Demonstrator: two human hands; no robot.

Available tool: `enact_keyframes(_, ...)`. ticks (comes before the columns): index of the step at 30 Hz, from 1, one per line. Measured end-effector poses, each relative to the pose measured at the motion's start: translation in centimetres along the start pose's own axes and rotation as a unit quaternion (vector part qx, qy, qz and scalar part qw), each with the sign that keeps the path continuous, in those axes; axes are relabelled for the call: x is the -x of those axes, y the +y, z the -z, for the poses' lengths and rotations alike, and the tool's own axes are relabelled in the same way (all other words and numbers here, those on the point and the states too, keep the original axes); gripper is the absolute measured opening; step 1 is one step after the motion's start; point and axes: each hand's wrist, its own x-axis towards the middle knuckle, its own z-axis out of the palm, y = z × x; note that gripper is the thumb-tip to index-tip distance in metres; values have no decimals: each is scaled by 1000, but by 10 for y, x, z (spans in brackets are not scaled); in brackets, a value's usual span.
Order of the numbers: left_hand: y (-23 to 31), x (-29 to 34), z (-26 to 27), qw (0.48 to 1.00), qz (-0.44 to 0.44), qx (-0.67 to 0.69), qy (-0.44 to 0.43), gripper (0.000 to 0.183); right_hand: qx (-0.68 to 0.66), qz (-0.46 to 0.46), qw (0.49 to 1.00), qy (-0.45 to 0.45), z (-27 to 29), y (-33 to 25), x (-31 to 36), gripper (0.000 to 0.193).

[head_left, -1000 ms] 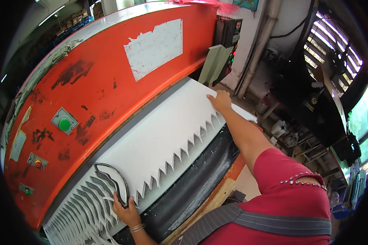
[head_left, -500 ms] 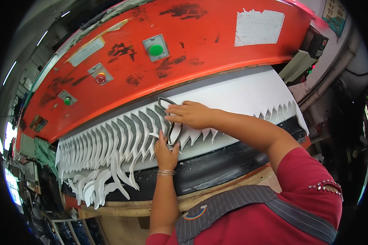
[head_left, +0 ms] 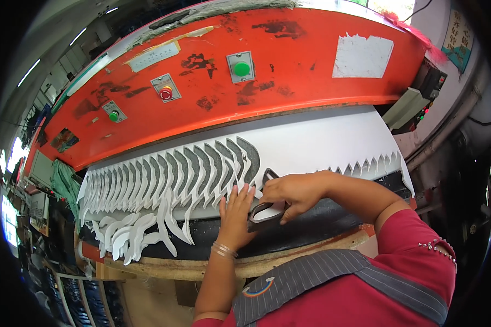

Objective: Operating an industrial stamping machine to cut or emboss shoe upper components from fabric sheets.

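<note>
My right hand (head_left: 300,192) grips a curved dark cutting die (head_left: 252,220), a narrow closed metal outline, tilted over the near edge of a white foam-like sheet (head_left: 316,136). Beside it, to the left, my left hand (head_left: 237,215) has its fingers stretched out, close to the die and over the sheet's ragged edge; whether it touches the die I cannot tell. A row of curved cut-outs runs leftward from my hands, with grey showing through the gaps. Thin white offcut strips stand between them. Loose curved white pieces (head_left: 120,240) lie heaped at the near left.
An orange-red machine beam (head_left: 202,109) spans the far side, bearing green buttons and a red knob (head_left: 166,93). Along the near edge run a black strip (head_left: 311,231) and a wooden rail (head_left: 311,248). A control box (head_left: 409,109) stands at right; green cloth (head_left: 65,182) hangs at left.
The die has come off the sheet toward me, lifted in my right hand, uncovering another curved cut-out. My left hand has shifted right and its fingers have straightened. The view has tilted somewhat.
</note>
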Motion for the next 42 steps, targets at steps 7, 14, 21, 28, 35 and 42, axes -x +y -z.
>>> enact_keyframes(7,-42,-3,-40,997,79,-5,10,42,70,50,988,127,-49,-16,1,63)
enact_keyframes(14,-17,-18,-41,988,28,-94,122,15,-133,-156,926,318,-33,-39,50,64)
enact_keyframes(21,-52,-37,-51,958,71,186,205,9,-206,-180,706,654,17,-26,62,41)
enact_keyframes(28,-65,-42,-33,789,166,572,149,16,190,-306,753,551,41,-12,64,58)
enact_keyframes(35,-73,-47,-45,686,163,655,272,5,285,-368,858,218,-34,77,-51,66)
enact_keyframes(42,-112,62,146,591,-30,641,489,15,247,-402,863,181,-25,68,-48,71)
